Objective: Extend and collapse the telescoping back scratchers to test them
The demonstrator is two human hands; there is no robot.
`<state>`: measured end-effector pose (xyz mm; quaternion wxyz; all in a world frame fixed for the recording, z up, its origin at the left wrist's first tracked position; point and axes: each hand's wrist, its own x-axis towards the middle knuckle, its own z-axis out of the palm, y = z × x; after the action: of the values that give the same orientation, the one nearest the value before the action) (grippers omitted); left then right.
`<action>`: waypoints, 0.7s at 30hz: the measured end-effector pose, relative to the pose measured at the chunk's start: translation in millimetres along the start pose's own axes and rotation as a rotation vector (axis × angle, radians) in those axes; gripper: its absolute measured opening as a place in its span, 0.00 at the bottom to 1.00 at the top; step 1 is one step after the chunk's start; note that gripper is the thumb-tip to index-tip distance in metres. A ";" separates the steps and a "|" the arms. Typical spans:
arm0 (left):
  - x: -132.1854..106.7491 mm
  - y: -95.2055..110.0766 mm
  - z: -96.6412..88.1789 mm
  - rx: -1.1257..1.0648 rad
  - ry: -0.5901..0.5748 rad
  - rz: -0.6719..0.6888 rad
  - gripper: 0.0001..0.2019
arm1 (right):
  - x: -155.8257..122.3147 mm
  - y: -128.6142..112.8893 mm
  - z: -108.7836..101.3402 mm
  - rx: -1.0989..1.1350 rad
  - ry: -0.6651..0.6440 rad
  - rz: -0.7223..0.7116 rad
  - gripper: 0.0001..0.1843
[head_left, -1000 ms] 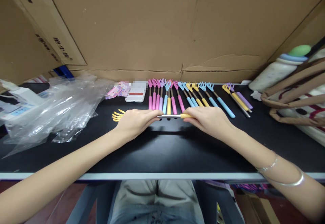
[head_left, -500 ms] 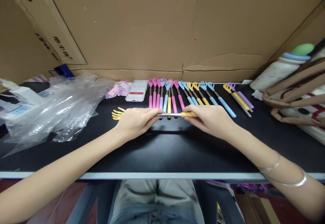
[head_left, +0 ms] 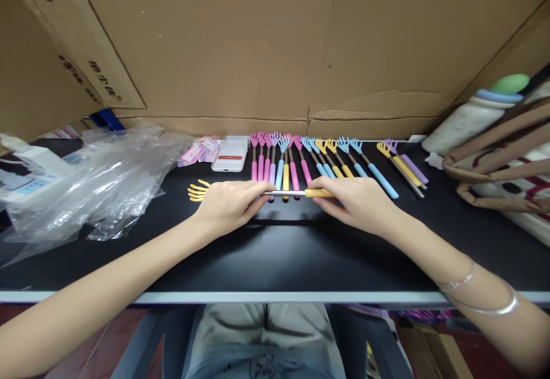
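Observation:
Both my hands hold one yellow telescopic back scratcher [head_left: 287, 193] level over the black tabletop [head_left: 275, 253]. My left hand [head_left: 227, 204] is closed round its metal shaft, and the yellow claw head [head_left: 196, 191] sticks out to the left of that hand. My right hand [head_left: 358, 201] is closed on the yellow grip end. A short stretch of bare steel shows between the two hands. Just behind lies a row of several back scratchers [head_left: 326, 161] in pink, blue, yellow and purple, claws pointing to the cardboard wall.
A white phone [head_left: 230, 160] and pink packets [head_left: 197, 153] lie left of the row. Crumpled clear plastic bags [head_left: 94, 184] and a white device [head_left: 30, 178] fill the left side. A bottle [head_left: 468, 118] and a tote bag [head_left: 507, 167] stand at the right. Cardboard [head_left: 275, 47] walls the back.
The right hand has slid slightly left along the scratcher and the visible steel between the hands is a bit shorter. The left hand has barely moved.

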<state>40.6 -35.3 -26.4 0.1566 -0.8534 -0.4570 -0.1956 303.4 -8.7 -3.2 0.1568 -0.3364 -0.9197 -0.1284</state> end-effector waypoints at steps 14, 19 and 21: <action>2.8 -5.9 -3.1 0.028 0.126 -0.041 0.11 | -2.8 21.5 -11.0 -0.021 -0.094 0.070 0.14; 2.4 -7.4 -2.7 0.034 0.118 -0.016 0.11 | -3.3 22.8 -8.2 -0.037 -0.142 0.043 0.17; 2.5 -8.9 -2.3 0.037 0.119 -0.002 0.11 | -3.3 22.5 -7.5 -0.042 -0.131 0.033 0.18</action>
<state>34.0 -29.8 -22.4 0.1991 -0.8367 -0.4512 -0.2379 322.1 3.6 5.3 0.0911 -0.3624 -0.9194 -0.1228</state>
